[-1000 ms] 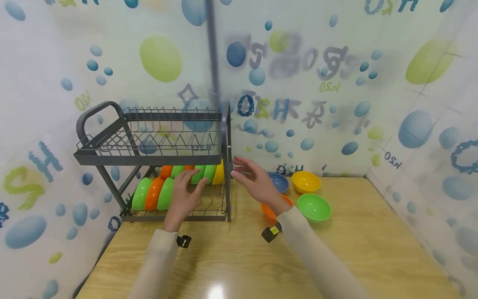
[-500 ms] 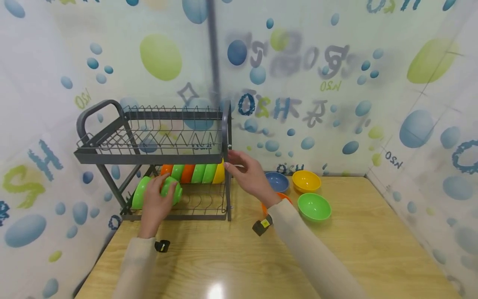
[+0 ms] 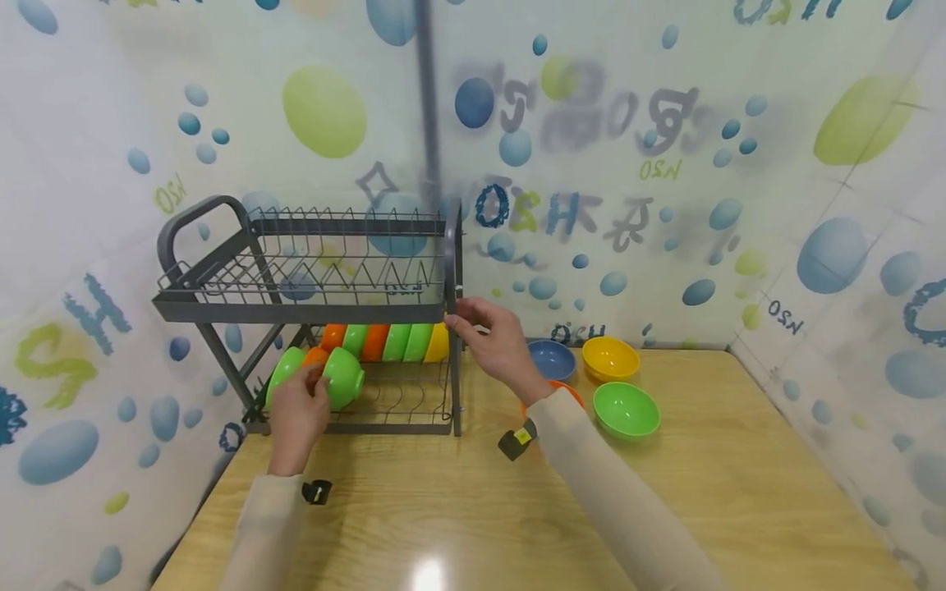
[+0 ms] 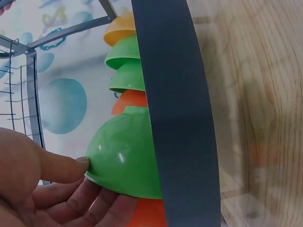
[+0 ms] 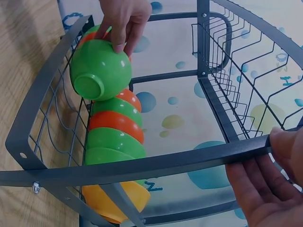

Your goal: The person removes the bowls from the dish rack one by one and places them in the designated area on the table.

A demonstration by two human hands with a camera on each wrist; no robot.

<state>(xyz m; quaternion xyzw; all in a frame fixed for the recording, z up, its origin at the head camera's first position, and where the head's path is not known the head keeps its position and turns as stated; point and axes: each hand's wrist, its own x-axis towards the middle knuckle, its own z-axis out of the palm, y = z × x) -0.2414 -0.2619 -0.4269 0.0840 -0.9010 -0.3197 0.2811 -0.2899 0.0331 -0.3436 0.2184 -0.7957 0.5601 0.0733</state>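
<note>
A dark two-tier dish rack (image 3: 310,313) stands at the left of the table. My left hand (image 3: 296,419) is at its lower front and pinches the rim of a green bowl (image 3: 343,379), thumb outside and fingers underneath in the left wrist view. That bowl (image 5: 102,68) sits tilted at the end of the front row, beside an orange bowl (image 3: 316,355) and another green bowl (image 3: 281,373). My right hand (image 3: 498,345) holds the rack's right side; in the right wrist view its thumb and fingers lie around a frame bar (image 5: 142,169).
Behind, on the lower tier, is a row of orange, green and yellow bowls (image 3: 436,343). Right of the rack, a blue bowl (image 3: 552,361), a yellow bowl (image 3: 610,359), a green bowl (image 3: 626,410) and a partly hidden orange bowl (image 3: 567,392) stand on the wooden table (image 3: 443,509).
My left hand moved left and down to the front bowls and took hold of the green bowl, which is now turned base outward. My right hand moved left onto the rack's side.
</note>
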